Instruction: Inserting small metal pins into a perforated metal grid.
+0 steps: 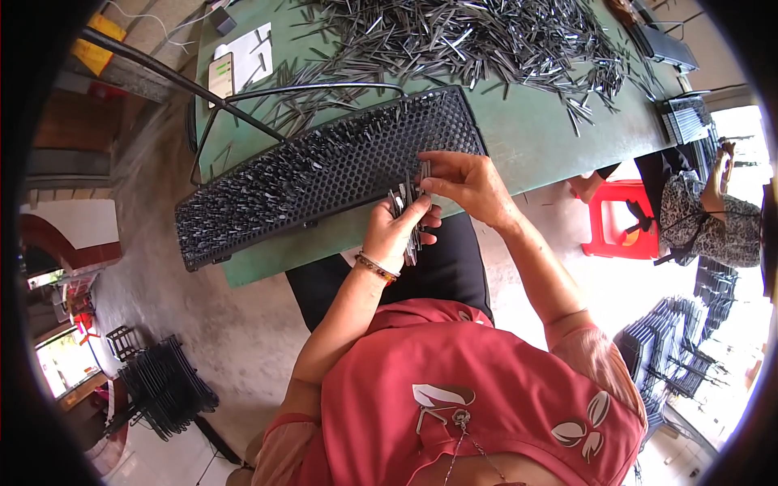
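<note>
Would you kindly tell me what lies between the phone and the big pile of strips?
In the head view: white paper bearing a few strips, then green table with loose strips, up to the pile.

Red stool (600, 217) at right — phone (220, 78) against white paper (244, 50).

The thin dark-grey strips (486, 49) heaped at top centre look metallic, with glossy glints. The long black perforated tray (433, 121) at centre looks matt, plastic or metal unclear. The green tabletop (535, 134) appears smooth; the red stool (613, 193), right, glossy plastic; the red garment (486, 356), bottom, matt cloth.
</note>
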The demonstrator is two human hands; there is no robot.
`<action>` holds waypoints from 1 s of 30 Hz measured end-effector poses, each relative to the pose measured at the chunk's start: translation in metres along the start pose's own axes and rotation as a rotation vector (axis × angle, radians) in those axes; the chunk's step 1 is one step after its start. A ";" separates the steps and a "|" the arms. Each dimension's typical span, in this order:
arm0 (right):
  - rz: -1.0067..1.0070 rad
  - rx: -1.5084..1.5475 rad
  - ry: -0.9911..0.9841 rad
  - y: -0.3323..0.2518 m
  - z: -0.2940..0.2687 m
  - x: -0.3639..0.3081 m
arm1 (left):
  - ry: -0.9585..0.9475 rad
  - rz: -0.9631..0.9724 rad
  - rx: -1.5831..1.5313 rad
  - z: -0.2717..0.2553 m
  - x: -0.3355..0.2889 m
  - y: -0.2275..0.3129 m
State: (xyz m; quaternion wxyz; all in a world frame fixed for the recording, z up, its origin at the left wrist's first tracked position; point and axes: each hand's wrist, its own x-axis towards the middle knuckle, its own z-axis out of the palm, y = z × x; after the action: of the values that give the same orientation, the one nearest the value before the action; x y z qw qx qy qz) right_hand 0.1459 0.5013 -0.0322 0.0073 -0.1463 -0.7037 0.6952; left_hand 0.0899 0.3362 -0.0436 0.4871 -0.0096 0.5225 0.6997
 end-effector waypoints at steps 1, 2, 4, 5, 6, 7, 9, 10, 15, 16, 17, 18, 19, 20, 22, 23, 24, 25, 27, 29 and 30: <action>-0.017 -0.006 0.036 0.000 0.001 -0.001 | 0.015 0.016 0.006 0.000 0.000 -0.001; -0.034 -0.012 0.072 0.000 0.002 -0.002 | 0.014 0.016 0.005 0.001 0.000 -0.002; -0.032 -0.006 0.076 0.001 0.001 -0.003 | 0.021 0.036 0.002 0.001 0.000 -0.004; -0.030 0.002 0.081 0.002 0.002 -0.003 | 0.020 0.037 0.002 0.001 0.000 -0.003; -0.030 0.002 0.081 0.000 0.003 -0.004 | 0.022 0.037 0.000 0.002 0.000 -0.003; -0.032 -0.025 0.104 -0.003 0.006 -0.007 | 0.024 0.038 -0.002 0.001 0.000 -0.003; -0.035 -0.052 0.124 -0.006 0.009 -0.010 | 0.033 0.030 -0.021 -0.001 0.001 -0.003; -0.192 -0.260 0.198 -0.006 0.009 -0.012 | 0.040 0.021 -0.040 -0.002 0.001 -0.003; -0.745 -0.789 0.079 -0.006 -0.001 -0.019 | 0.043 -0.064 -0.102 -0.010 0.000 -0.001; -0.748 -0.829 0.019 -0.003 0.001 -0.021 | 0.027 -0.084 -0.103 -0.011 -0.001 -0.002; -0.751 -0.869 -0.040 0.001 0.001 -0.021 | 0.025 -0.084 -0.103 -0.013 0.000 -0.003; -0.798 -0.856 -0.014 0.004 0.003 -0.020 | -0.018 -0.101 -0.085 -0.015 0.000 -0.006; -0.798 -0.857 -0.013 0.009 0.002 -0.019 | -0.061 -0.117 -0.065 -0.016 0.001 -0.007; -0.830 -0.847 -0.003 0.013 0.001 -0.018 | -0.061 -0.117 -0.066 -0.017 0.000 -0.006; -0.864 -0.835 0.007 0.016 -0.002 -0.019 | -0.106 -0.115 -0.002 -0.017 -0.002 -0.003; -0.888 -0.852 0.018 0.016 -0.003 -0.020 | -0.107 -0.115 -0.001 -0.016 -0.003 -0.001; -0.912 -0.868 0.029 0.015 -0.004 -0.020 | -0.130 -0.113 0.012 -0.015 -0.004 0.002; -0.912 -0.869 0.031 0.012 -0.004 -0.020 | -0.153 -0.111 0.026 -0.014 -0.004 0.004; -0.936 -0.898 0.039 0.007 -0.005 -0.020 | -0.175 -0.109 0.027 -0.016 -0.004 0.007; -0.919 -0.906 0.046 0.008 -0.005 -0.019 | -0.199 -0.106 0.028 -0.016 -0.004 0.011; -0.902 -0.914 0.052 0.008 -0.006 -0.019 | -0.190 -0.140 -0.006 -0.014 -0.004 0.015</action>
State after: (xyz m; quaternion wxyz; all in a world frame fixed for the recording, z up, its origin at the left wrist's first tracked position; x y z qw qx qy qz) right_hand 0.1667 0.5030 -0.0365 0.2528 0.1587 -0.9211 0.2499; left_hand 0.0746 0.3234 -0.0364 0.5822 0.0189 0.4697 0.6634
